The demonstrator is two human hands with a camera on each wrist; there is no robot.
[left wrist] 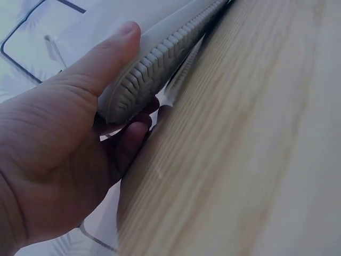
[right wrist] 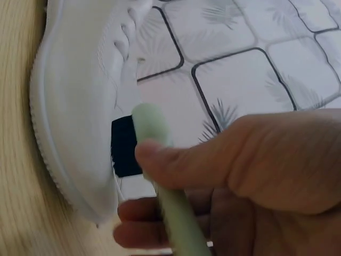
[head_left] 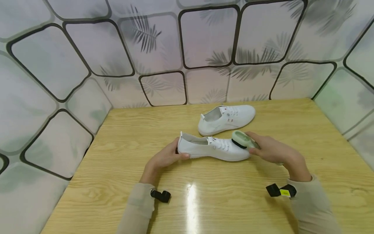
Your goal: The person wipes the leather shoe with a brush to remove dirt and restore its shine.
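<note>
A white lace-up shoe [head_left: 201, 149] lies lengthwise on the table, its toe to the right. My left hand [head_left: 168, 154] grips its heel, thumb on the near side and fingers round the back; in the left wrist view the thumb presses above the ridged sole [left wrist: 154, 69]. My right hand [head_left: 270, 149] holds a pale green brush [head_left: 242, 138] with dark bristles, which touch the top of the shoe near the toe. In the right wrist view the thumb lies along the brush handle [right wrist: 181, 218], with fingers curled beneath. The second white shoe [head_left: 233, 122] sits just behind.
The wooden table [head_left: 117, 156] has a light grain and a bright reflection at the front. A patterned wall covering [head_left: 207, 39] with leaf prints rises at its back and sides. Black straps with small boxes circle both sleeves.
</note>
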